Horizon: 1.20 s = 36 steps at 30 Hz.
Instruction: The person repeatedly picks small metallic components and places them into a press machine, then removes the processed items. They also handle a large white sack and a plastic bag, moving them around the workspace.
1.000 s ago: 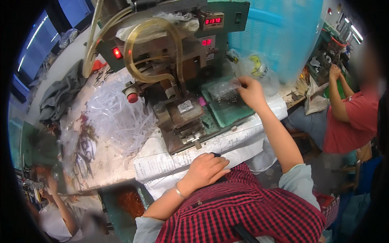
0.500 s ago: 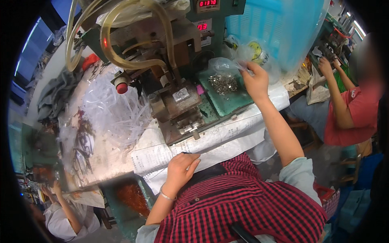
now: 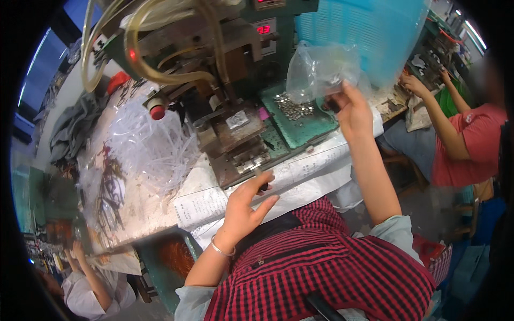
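Plastic bag (image 3: pixel 306 72) lifted, left hand (image 3: pixel 243 208) advanced

Red digits (image 3: pixel 263 29) glow on a panel (image 3: pixel 266 46) of the machine (image 3: pixel 241 59); I can't read the fine print on paper (image 3: pixel 201 206) along the surface's (image 3: pixel 139 216) front edge

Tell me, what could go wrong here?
The clear bag in the right hand might brush the loose metal bits in the green tray and scatter them. The left hand, close to the machine, could get pinched if its parts move.
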Tool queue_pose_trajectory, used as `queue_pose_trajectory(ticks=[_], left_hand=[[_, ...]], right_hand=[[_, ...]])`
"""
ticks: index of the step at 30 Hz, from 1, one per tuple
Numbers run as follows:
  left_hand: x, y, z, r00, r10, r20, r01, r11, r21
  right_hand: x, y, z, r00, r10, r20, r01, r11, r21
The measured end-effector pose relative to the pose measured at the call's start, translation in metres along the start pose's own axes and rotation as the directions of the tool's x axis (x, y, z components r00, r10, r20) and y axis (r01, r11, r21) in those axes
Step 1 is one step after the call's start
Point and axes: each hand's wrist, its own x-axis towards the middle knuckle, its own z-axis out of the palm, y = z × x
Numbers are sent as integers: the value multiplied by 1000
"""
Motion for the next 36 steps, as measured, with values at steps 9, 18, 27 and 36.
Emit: queue_pose_trajectory(ticks=[9, 18, 27, 36], left_hand=[[46, 42, 30, 954, -169, -249, 43, 896, -443], [24, 35, -4, 859, -493, -139, 258, 650, -715], [15, 27, 17, 969, -223, 103, 238, 745, -623], [42, 47, 26, 946, -254, 200, 322, 675, -664]], right_hand=[[-124, 14, 25, 905, 345, 249, -286, 926, -246], [-121, 4, 48, 789, 204, 579, -125, 977, -174], [-130, -1, 47, 745, -75, 662, 666, 119, -736], [-111, -28, 28, 756, 170, 632, 74, 937, -340]])
